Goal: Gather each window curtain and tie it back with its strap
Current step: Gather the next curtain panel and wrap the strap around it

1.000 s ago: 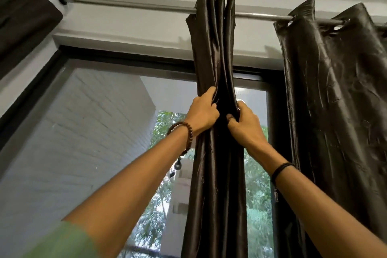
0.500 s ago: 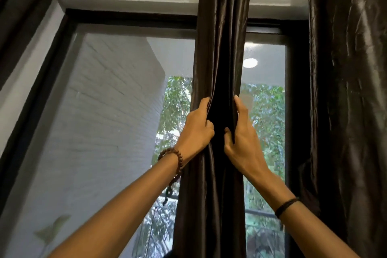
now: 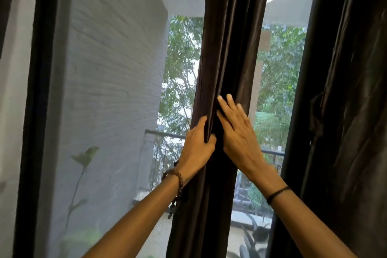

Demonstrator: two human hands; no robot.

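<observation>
A dark brown satin curtain (image 3: 228,44) hangs bunched into narrow folds down the middle of the window. My left hand (image 3: 196,146) grips its left folds, fingers curled round the fabric and thumb in front. My right hand (image 3: 238,132) lies flat against the right side of the bundle with its fingers straight and pointing up. A second dark curtain (image 3: 345,111) hangs spread out at the right. No strap shows in this view.
The black window frame (image 3: 35,111) runs down the left side. Behind the glass are a white brick wall (image 3: 113,81), a balcony rail (image 3: 165,134) and green trees. A plant stem shows faintly at the lower left.
Both hands have slid down the gathered curtain and the view has dropped, so the rod is out of sight. My right hand has gone from holding the folds to lying flat on them.
</observation>
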